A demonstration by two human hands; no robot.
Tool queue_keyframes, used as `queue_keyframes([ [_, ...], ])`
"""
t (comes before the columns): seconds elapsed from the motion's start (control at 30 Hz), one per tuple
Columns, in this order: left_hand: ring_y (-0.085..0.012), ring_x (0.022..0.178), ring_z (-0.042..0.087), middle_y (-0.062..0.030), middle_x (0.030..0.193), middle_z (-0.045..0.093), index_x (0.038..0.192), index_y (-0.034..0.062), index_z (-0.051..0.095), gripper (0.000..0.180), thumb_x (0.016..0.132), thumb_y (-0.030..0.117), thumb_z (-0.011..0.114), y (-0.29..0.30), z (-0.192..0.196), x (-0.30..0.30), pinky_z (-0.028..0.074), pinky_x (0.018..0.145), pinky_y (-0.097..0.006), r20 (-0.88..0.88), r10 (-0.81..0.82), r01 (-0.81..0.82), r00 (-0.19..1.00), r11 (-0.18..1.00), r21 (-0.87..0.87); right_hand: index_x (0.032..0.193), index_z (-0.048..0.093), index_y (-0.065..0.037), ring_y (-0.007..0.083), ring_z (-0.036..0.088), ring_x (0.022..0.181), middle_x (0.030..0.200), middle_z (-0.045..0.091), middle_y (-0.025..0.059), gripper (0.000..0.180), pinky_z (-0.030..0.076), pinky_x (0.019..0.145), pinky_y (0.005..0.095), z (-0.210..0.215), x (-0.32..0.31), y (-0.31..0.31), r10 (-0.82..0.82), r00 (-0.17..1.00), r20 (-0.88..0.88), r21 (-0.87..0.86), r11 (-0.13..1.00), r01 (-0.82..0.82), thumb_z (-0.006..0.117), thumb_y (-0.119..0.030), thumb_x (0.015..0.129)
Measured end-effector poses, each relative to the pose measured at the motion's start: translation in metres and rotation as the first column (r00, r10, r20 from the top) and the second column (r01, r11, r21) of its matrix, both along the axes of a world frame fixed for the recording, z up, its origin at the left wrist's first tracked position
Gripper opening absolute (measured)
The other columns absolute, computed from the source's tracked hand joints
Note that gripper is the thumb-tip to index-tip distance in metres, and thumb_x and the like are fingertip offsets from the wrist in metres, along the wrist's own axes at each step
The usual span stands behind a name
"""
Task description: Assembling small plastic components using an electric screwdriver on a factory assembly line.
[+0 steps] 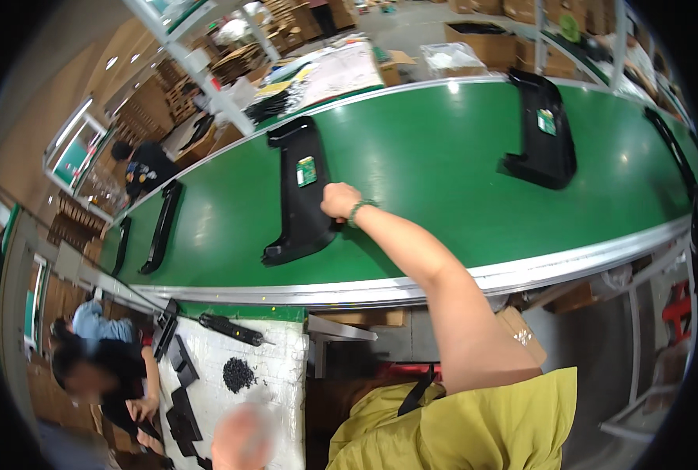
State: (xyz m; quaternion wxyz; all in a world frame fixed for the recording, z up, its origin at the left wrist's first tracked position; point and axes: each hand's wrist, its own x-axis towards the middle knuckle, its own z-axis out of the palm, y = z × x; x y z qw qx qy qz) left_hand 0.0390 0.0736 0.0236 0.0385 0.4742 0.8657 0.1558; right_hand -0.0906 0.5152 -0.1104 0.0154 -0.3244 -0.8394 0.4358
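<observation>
My right hand (341, 202), with a green bead bracelet on the wrist, reaches over the green belt. Its curled fingers close on the right edge of a black plastic housing (292, 211), a long shell with turned-in ends. A small green circuit board (306, 171) sits inside that shell. Low in the picture, what appears to be my left hand (243, 439) is a blurred shape over the white worktable (282, 392); its fingers cannot be made out. Near it lie a pile of small black parts (239, 375) and a black electric screwdriver (231, 329).
Another black housing with a board (547, 149) lies farther right on the green belt (427, 172); more shells (161, 227) lie left. A metal rail (521, 273) edges the belt. Black pieces (183, 419) line the worktable's left side, beside a seated co-worker (110, 368).
</observation>
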Motion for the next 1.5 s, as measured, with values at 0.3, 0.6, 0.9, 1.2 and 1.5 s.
queue_keyframes([
  [0.3,-0.0317,0.116,0.045,-0.0133,0.131,0.043,0.115,0.0121,0.055,0.041,0.076,0.017,0.064,0.053,-0.115,-0.022,0.037,0.097,-0.043,0.135,-0.273,0.277,0.953,0.961,-0.019,0.089,0.065,0.003,0.0402,0.06,0.094,0.096,0.062,0.0263,0.024,0.048,0.083,0.0456,-0.019,-0.029,0.051,-0.21,0.954,-0.213,0.335,0.902,0.273,0.053,-0.012,0.074],
  [0.6,-0.0282,0.129,0.034,-0.0149,0.141,0.033,0.121,0.0086,0.052,0.044,0.084,0.032,0.054,0.06,-0.145,-0.041,0.027,0.105,-0.042,0.013,-0.327,0.322,0.945,0.923,-0.21,0.084,0.065,0.003,0.0421,0.061,0.089,0.091,0.063,0.0272,0.023,0.049,0.079,0.0474,-0.029,-0.063,0.139,-0.307,0.92,-0.242,0.507,0.769,0.39,0.054,-0.013,0.072],
  [0.9,-0.0261,0.131,0.031,-0.012,0.143,0.032,0.12,0.0108,0.053,0.042,0.088,0.037,0.049,0.056,-0.153,-0.046,0.028,0.105,-0.044,0.084,-0.389,0.395,0.918,0.866,-0.307,0.087,0.056,0.007,0.0453,0.059,0.083,0.084,0.06,0.03,0.022,0.046,0.077,0.0507,-0.027,-0.096,0.036,0.132,0.948,-0.289,0.478,0.878,0.023,0.049,-0.011,0.075],
  [1.2,-0.025,0.129,0.034,-0.0134,0.138,0.039,0.11,0.0051,0.055,0.031,0.085,0.021,0.046,0.05,-0.173,-0.043,0.026,0.108,-0.038,-0.064,-0.292,0.268,0.954,0.932,-0.246,0.088,0.065,0.001,0.0412,0.06,0.093,0.095,0.062,0.027,0.026,0.049,0.082,0.0451,-0.019,-0.281,-0.118,0.181,0.971,-0.159,0.427,0.899,-0.097,0.052,-0.014,0.072],
  [1.5,-0.0375,0.126,0.033,-0.0243,0.131,0.041,0.117,-0.0107,0.045,0.038,0.089,0.015,0.039,0.072,-0.247,-0.043,0.026,0.108,-0.041,0.266,-0.274,0.099,0.924,0.845,0.526,0.087,0.063,0.008,0.0462,0.056,0.095,0.097,0.059,0.0311,0.04,0.045,0.085,0.0491,-0.065,-0.465,-0.174,0.455,0.866,-0.207,0.554,0.784,-0.28,0.051,-0.028,0.073],
])
